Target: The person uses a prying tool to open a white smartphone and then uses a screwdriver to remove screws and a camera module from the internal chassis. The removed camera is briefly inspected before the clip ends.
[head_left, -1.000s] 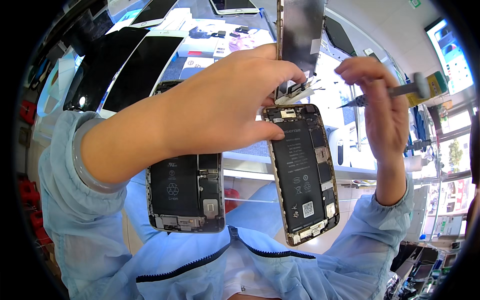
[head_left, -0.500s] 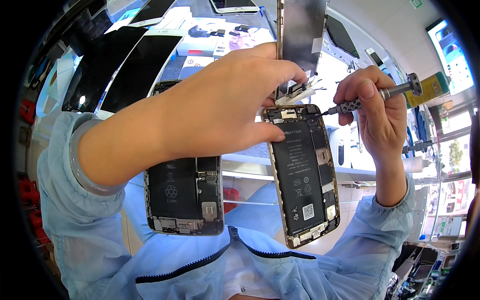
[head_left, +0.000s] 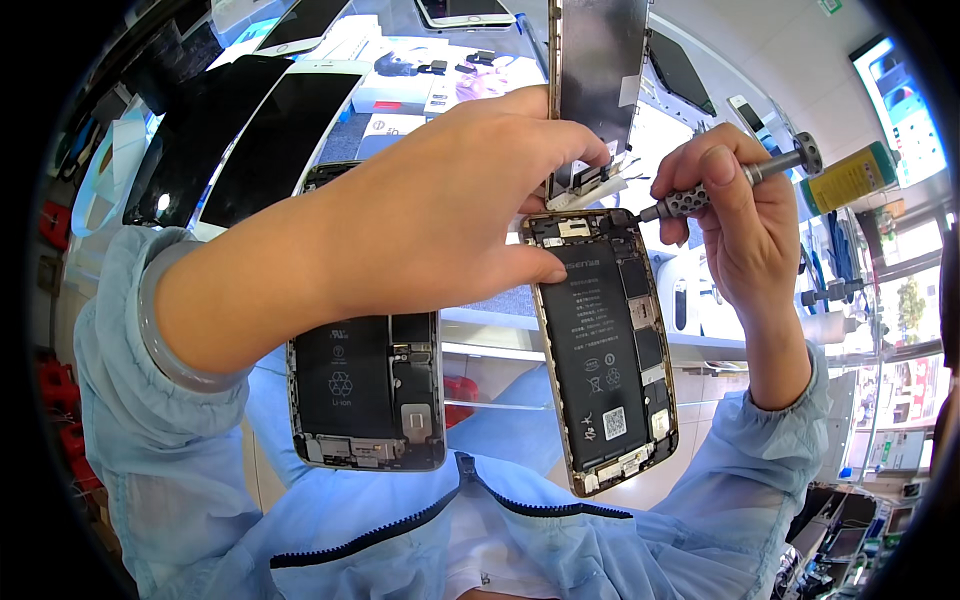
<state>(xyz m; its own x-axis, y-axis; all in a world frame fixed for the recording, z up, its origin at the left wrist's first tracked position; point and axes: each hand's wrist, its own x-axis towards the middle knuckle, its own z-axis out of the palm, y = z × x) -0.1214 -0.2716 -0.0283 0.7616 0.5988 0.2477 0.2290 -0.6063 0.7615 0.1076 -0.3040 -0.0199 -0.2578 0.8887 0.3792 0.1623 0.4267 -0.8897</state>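
My left hand (head_left: pixel 490 200) holds an opened phone (head_left: pixel 605 340), its thumb on the black battery and its fingers by the raised screen assembly (head_left: pixel 598 90). The screen stands up from the phone's far end, with a small white strip near the joint. My right hand (head_left: pixel 745 215) is closed around a grey metal screwdriver (head_left: pixel 775 167) with a perforated grip. Its tip is at the phone's upper right corner; whether it sits in a screw is too small to tell. Left of this phone lies a second opened phone (head_left: pixel 345 390), partly covered by my left forearm.
Two large dark phone screens (head_left: pixel 285 135) lie at the far left. Printed boxes (head_left: pixel 400 90) are behind my left hand. A dark phone (head_left: pixel 680 70) lies at the back right, and a yellow bottle with a green cap (head_left: pixel 850 180) is beyond my right hand.
My right hand has shifted slightly left and up with the screwdriver, whose tip is now nearer the phone's top right corner. My left hand and both phones have barely moved.
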